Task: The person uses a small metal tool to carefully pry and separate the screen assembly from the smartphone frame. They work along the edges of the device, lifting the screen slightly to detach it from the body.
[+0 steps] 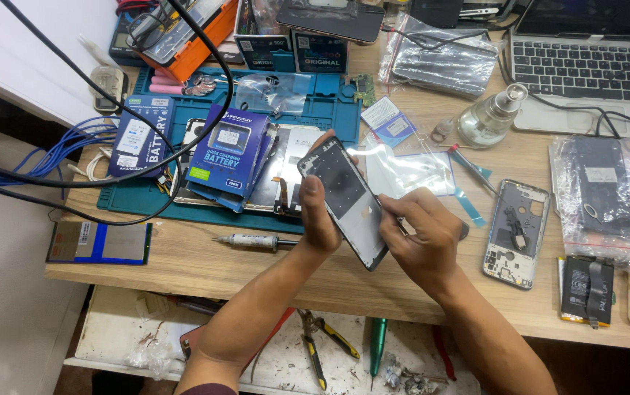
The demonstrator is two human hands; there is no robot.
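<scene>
A: Item one, the hands?

B: Left hand clasps a dark phone panel, thumb on its face, held tilted above the tabletop edge. Right hand is pinched on a thin tool at the panel's right edge.

A: Progress, judging by the layout?

B: Well into disassembly, I judge. A stripped phone frame lies apart to the right, a loose battery beyond it. Reassembly appears undone.

A: Nearby stock?

B: Blue battery boxes on the teal mat, a syringe tube, a glass bottle, a laptop.

A: Unclear entries?

B: The tool's tip is hidden behind the panel; whether it pries or scrapes, I cannot tell. The laptop is cut off at the top.
</scene>
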